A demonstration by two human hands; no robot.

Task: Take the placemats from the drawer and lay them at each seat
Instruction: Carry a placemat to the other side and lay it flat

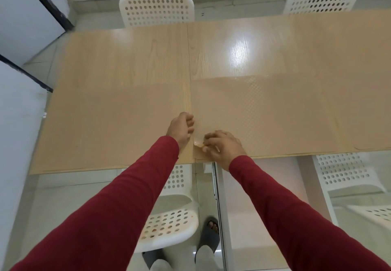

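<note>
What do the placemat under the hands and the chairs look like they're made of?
Placemat: probably thin, flexible plastic or vinyl, semi-translucent tan with an embossed dotted weave; its corner curls up in the right hand. Chairs: likely glossy white moulded plastic with punched holes.
</note>
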